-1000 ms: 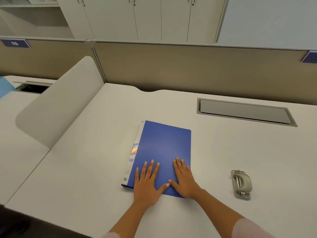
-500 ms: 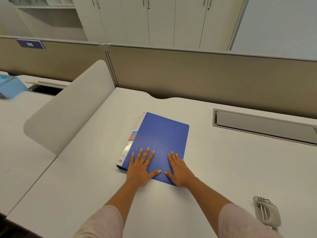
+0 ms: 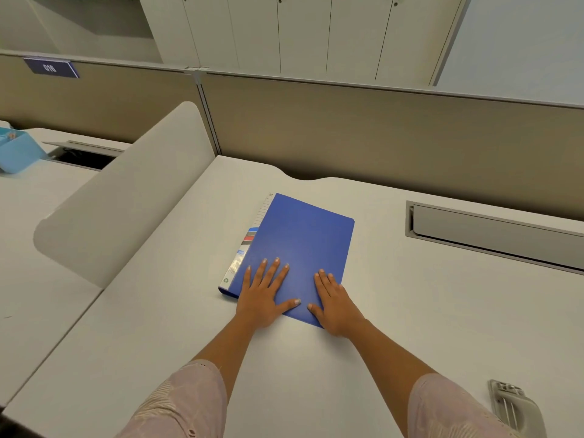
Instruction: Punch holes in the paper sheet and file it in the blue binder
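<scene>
Two bare hands laid flat on a closed blue plastic binder [image 3: 303,245], smooth, matte and rectangular, lying slightly askew near the middle of the pale grey bench [image 3: 426,317], nearer its left edge than its right. Left hand [image 3: 262,295] on the near-left part of the cover, fingers straight and spread, thumb out to the right. Right hand [image 3: 335,306] over the near-right corner, fingers straight and close together, heel on the bench top. Nothing gripped by either.

Along the binder's left side, a white spine strip with fine ruled lines, blue, red and grey bars and a small recycling mark. Cover shut, contents hidden.

By the near right corner of the bench, well apart from the binder, a grey metal hole punch [image 3: 515,409] with a rounded lever, partly cut off by the frame. Toward the far right, a long recessed grey cable tray [image 3: 493,235], flap down, inside out of sight. Beyond a rounded white divider panel [image 3: 126,191], on the neighbouring desk, a light-blue box [image 3: 19,150]; contents too blurred to tell.
</scene>
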### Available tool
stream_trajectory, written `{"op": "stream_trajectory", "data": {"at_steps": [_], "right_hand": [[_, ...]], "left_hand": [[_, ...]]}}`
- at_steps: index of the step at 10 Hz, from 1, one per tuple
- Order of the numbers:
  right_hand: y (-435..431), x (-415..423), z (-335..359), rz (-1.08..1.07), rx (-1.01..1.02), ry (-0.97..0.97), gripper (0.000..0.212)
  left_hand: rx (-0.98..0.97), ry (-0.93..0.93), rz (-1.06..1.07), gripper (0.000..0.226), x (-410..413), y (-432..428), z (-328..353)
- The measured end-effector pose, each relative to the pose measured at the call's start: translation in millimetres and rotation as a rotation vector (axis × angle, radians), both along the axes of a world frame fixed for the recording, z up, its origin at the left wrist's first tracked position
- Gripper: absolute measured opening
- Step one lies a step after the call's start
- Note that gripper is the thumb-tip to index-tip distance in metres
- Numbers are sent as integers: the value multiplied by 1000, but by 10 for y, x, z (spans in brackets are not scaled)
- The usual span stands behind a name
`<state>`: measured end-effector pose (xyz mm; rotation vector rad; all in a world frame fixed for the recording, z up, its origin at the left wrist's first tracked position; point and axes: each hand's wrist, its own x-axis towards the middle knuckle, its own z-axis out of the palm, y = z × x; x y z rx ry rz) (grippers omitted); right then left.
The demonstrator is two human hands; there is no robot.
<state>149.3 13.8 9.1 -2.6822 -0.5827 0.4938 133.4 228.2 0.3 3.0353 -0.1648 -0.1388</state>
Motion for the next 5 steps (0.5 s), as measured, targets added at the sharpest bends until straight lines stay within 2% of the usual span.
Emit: {"op": "stream_trajectory", "data": {"at_steps": [3,4,5], "right_hand": [[-29,-8,127,6,-19,-6,74],[-68,-66,297,15,17,5,89],[-124,-75,523,3,117,-40,87]], "left_hand": [[48,-19,-12,78,-24,-79,151],[52,-87,-59,71,-46,-144,281],[4,-177,-91,71,43,-279,456]]}}
